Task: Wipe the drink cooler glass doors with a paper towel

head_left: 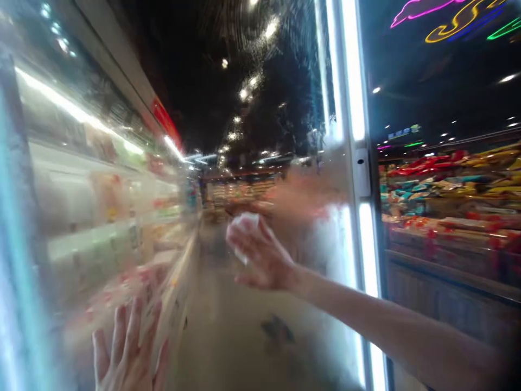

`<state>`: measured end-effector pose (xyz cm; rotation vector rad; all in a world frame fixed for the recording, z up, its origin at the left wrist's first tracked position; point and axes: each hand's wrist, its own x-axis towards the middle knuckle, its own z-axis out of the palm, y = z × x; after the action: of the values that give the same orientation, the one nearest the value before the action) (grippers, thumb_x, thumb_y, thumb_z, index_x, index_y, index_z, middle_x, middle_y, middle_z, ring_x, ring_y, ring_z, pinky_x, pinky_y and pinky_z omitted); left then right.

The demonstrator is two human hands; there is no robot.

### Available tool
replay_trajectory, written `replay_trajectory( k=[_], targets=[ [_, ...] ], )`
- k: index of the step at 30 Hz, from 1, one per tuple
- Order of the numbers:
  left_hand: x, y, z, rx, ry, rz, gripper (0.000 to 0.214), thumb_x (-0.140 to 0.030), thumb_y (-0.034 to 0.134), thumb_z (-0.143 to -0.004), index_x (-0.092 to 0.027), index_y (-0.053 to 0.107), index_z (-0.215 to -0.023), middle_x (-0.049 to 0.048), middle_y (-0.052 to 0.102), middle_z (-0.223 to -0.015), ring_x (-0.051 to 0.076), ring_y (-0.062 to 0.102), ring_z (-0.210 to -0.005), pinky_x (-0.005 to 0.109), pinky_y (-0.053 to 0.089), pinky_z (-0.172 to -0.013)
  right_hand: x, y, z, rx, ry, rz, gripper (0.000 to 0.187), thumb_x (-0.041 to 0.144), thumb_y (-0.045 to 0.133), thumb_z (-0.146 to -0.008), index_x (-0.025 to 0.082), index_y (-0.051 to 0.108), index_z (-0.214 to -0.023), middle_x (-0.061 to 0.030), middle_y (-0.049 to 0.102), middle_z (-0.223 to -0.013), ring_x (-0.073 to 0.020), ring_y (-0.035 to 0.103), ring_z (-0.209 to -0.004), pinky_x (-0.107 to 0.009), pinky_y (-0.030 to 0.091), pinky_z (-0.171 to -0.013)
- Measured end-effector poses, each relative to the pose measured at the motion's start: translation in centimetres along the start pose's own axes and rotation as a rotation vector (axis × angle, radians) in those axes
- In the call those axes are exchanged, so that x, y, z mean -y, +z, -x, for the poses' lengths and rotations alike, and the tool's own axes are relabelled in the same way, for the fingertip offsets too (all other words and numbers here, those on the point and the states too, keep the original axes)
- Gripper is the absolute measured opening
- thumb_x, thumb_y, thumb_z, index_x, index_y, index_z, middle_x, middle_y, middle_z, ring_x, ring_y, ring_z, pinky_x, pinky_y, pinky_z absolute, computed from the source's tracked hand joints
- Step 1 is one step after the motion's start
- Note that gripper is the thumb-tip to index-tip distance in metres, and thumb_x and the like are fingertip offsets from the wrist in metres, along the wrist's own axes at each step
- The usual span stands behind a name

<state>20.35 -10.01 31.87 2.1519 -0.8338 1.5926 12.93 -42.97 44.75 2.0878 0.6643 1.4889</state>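
Note:
My right hand (264, 260) presses a white cloth or wad of paper (247, 220) against a large glass pane (285, 108), its fingers over the white material. Motion blurs the hand, and I cannot tell cloth from paper. At the lower left my left hand (128, 353) is raised with its fingers spread, at or close to the glass, holding nothing. Streaks and smears show on the upper part of the pane, and a hazy film lies lower down near the lit frame.
A bright lit door frame (357, 81) with a small white fitting (362, 172) stands to the right. Beyond it are shelves of colourful packaged goods (448, 190). Lit refrigerated shelves (89, 217) show at left, alongside an aisle floor (220, 326). Neon signs (459, 21) glow at upper right.

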Motion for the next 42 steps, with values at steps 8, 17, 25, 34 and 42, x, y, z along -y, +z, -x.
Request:
replay_trajectory(
  k=[8,17,25,34,42],
  targets=[
    [-1.2,-0.4,2.9,0.188,0.069,-0.088,0.076,-0.027,0.051,-0.097,-0.037,0.012,-0.162,0.0079,0.016,-0.172,0.035,0.011,-0.159,0.069,0.014,-0.125,-7.2,-0.5,5.3,0.099,-0.002,-0.060,0.063,0.052,0.044,-0.103,0.016,0.042,-0.155,-0.0070,0.040,-0.164,-0.0247,0.025,-0.156,-0.049,0.012,-0.130],
    [-6.7,0.6,7.2,0.276,0.167,-0.255,0.073,-0.028,0.053,-0.095,-0.032,0.022,-0.161,0.0085,0.021,-0.171,0.032,0.012,-0.159,0.064,0.017,-0.127,5.6,-1.0,19.0,-0.060,0.074,-0.176,0.066,0.049,0.050,-0.097,0.017,0.044,-0.155,-0.0049,0.061,-0.147,-0.0186,0.028,-0.155,-0.037,0.011,-0.131],
    [-6.3,2.1,1.9,0.067,0.057,-0.147,0.077,-0.024,0.055,-0.094,-0.033,0.018,-0.162,0.0096,0.018,-0.172,0.034,0.013,-0.159,0.066,0.017,-0.127,-11.2,-1.5,8.3,-0.180,0.555,-0.042,0.075,0.044,0.041,-0.104,0.021,0.006,-0.166,-0.0108,0.021,-0.171,-0.0348,0.011,-0.159,-0.066,0.016,-0.125],
    [-7.2,3.3,3.8,0.096,-0.047,-0.064,0.081,-0.017,0.056,-0.092,-0.032,0.018,-0.162,0.0072,0.018,-0.172,0.031,0.008,-0.160,0.064,0.013,-0.129,11.8,4.6,15.2,0.030,0.107,-0.161,0.074,0.045,0.050,-0.097,0.022,0.028,-0.163,0.0007,0.036,-0.165,-0.0215,0.012,-0.160,-0.047,-0.004,-0.132],
    [-6.2,1.5,4.3,0.231,-0.223,0.001,0.067,-0.027,0.046,-0.099,-0.033,0.021,-0.161,0.0060,0.015,-0.172,0.031,0.003,-0.160,0.067,0.020,-0.126,6.0,3.5,-5.3,-0.051,0.463,-0.176,0.078,0.039,0.047,-0.103,0.012,0.008,-0.165,-0.0116,0.011,-0.172,-0.0324,-0.004,-0.160,-0.063,0.000,-0.128]
  ],
)
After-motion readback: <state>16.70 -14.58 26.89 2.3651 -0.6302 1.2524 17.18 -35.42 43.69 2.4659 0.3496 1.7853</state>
